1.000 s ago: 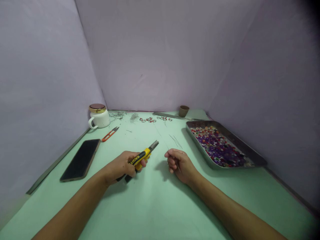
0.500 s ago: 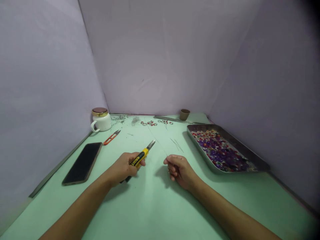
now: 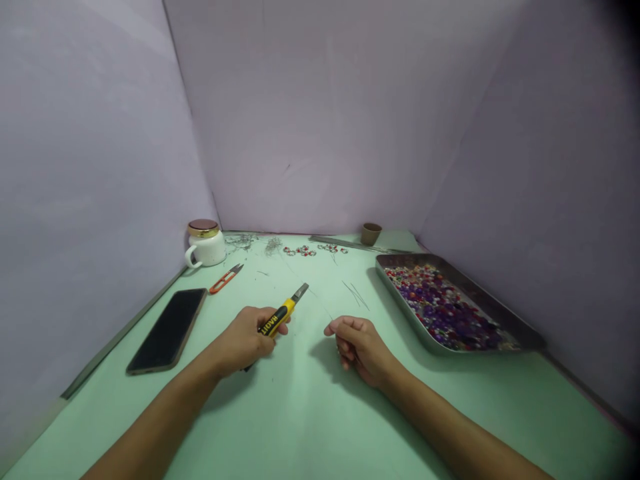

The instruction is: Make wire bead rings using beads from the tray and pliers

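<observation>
My left hand is wrapped around yellow-and-black pliers, whose short metal tip points away to the right. Thumb and forefinger of my right hand are pinched on a thin wire. That wire runs from my fingertips toward the back left, past the pliers' tip, and is hard to follow. The curled fingers hide whatever lies inside the right palm. Beyond the hands, several red-and-clear bead pieces lie in a row. A few short cut wires rest on the table behind my right hand.
To the right stands a metal tray of mixed beads. On the left lie a phone and orange thread snips, near a lidded white mug. Tangled wire, a small brown cup and long rods are at the back.
The whole view has shifted slightly, with things sitting a little lower. Both hands keep their grips, and the pliers and wire stay almost in place.
</observation>
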Tool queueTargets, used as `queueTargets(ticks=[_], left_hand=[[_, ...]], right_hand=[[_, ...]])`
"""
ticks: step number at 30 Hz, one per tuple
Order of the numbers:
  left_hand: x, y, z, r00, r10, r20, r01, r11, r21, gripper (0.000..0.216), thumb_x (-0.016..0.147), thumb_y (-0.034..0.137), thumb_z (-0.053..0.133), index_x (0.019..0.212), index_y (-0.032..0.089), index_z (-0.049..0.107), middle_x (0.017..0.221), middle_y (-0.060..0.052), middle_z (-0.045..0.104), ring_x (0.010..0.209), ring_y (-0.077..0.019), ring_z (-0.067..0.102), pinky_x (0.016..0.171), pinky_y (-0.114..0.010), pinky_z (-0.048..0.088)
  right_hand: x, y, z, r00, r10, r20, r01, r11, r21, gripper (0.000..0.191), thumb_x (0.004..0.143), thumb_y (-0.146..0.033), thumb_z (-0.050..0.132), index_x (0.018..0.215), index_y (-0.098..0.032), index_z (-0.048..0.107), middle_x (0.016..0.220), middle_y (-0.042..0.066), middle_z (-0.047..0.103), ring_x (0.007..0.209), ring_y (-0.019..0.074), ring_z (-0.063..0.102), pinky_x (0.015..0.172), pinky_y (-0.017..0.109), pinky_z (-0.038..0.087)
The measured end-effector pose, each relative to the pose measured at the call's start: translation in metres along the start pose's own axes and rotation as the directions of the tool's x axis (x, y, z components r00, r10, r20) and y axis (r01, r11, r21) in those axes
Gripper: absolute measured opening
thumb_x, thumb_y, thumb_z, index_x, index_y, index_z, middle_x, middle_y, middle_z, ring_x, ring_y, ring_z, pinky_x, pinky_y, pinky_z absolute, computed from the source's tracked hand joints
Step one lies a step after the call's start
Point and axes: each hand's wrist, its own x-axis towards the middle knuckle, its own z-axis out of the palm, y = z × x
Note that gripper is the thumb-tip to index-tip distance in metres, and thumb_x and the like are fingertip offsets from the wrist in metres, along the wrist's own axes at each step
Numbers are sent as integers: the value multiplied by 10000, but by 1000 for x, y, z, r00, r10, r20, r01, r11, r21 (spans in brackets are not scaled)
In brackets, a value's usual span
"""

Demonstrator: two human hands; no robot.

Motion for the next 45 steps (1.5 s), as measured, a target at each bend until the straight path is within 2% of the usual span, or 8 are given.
queueTargets(ticks=[9, 17, 22, 27, 31, 34, 38, 45], left_hand=[[-1, 1, -7, 1000, -25, 19, 23, 995, 95, 241, 485, 86, 415, 685, 158, 527, 553, 54, 396, 494, -76, 321, 466, -214, 227], [1, -2, -5, 999, 6, 34, -8, 999, 50, 159, 503, 95, 422, 637, 167, 469, 577, 54, 385, 506, -75, 307, 476, -213, 218], [-2, 6, -12, 989, 31, 145, -27, 999, -31, 146, 469, 79, 405, 589, 158, 428, 673, 33, 453, 554, -80, 345, 502, -215, 247], [-7, 12, -1, 969, 60, 241, -70, 997, 33, 169, 464, 73, 379, 598, 167, 422, 615, 44, 403, 558, -86, 337, 490, -212, 246], [-9, 14, 14, 958, 58, 280, -96, 988, 124, 188, 456, 74, 373, 606, 176, 424, 572, 52, 358, 537, -86, 300, 467, -215, 215], [-7, 12, 17, 958, 10, 287, -41, 994, 102, 226, 455, 83, 381, 648, 176, 454, 577, 53, 343, 531, -85, 290, 475, -214, 216], [-5, 9, 12, 965, -26, 261, 14, 999, 50, 279, 462, 96, 402, 719, 171, 482, 596, 53, 343, 528, -81, 283, 483, -211, 219], [-7, 11, 12, 963, -65, 260, 41, 995, 95, 302, 463, 104, 389, 736, 177, 496, 586, 56, 336, 519, -80, 287, 478, -210, 220]], right_hand=[[1, 4, -2, 992, -25, 124, 25, 1000, 4, 225, 647, -348, 636, 676, -126, 607, 349, -91, 349, 313, 33, 257, 290, 161, 311], [0, 6, -4, 982, -47, 184, 51, 999, -13, 221, 658, -346, 630, 673, -126, 616, 350, -85, 362, 320, 41, 272, 296, 169, 341], [-1, 1, -6, 979, 0, 202, 0, 1000, -3, 277, 653, -382, 637, 704, -110, 628, 390, -55, 435, 332, 54, 363, 327, 189, 372], [2, -6, -8, 993, 42, 109, -49, 997, 60, 388, 706, -494, 557, 788, -119, 614, 588, 14, 564, 439, 88, 514, 360, 194, 400], [3, -4, -8, 998, 11, 57, -12, 1000, 19, 261, 650, -380, 651, 671, -129, 586, 512, -19, 534, 384, 57, 463, 326, 160, 348], [4, -2, -9, 999, 29, 14, -30, 999, 35, 203, 631, -319, 656, 636, -132, 575, 426, -49, 483, 330, 44, 402, 302, 155, 311], [3, -3, -11, 999, 47, -27, -46, 998, 49, 191, 634, -310, 634, 626, -130, 574, 369, -65, 442, 293, 38, 346, 281, 157, 274], [1, -5, -8, 996, 69, -54, -68, 998, 16, 223, 613, -340, 642, 612, -135, 557, 365, -73, 431, 290, 33, 327, 278, 157, 254]])
